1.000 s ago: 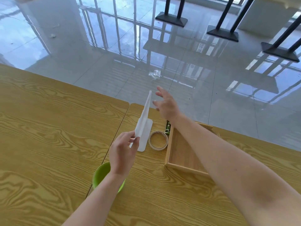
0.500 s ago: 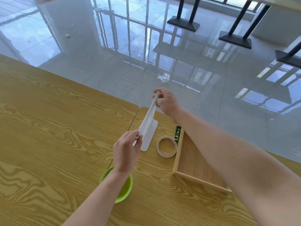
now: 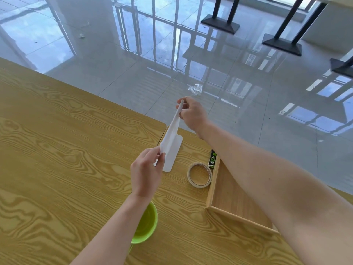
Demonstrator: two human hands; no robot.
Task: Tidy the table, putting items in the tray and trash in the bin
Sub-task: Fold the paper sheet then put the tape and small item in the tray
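A white folded sheet of paper (image 3: 170,137) is held above the wooden table (image 3: 63,150) by both hands. My left hand (image 3: 146,174) pinches its near end. My right hand (image 3: 193,113) pinches its far tip, beyond the table's far edge. A second white sheet (image 3: 172,158) lies flat on the table just under the held one. A roll of tape (image 3: 199,175) lies beside the wooden tray (image 3: 211,185), and a small green-and-black packet (image 3: 212,158) rests at the tray's far corner. My right forearm hides much of the tray.
A green bowl (image 3: 147,224) stands near the table's front, partly under my left forearm. A seam between two tabletops runs near the sheets. Crumpled clear plastic (image 3: 195,88) lies on the glossy tiled floor beyond. Black table bases (image 3: 280,45) stand farther back.
My right hand, open and apart from the paper a second ago, has closed on its far tip. The view has shifted so everything sits lower and further right.
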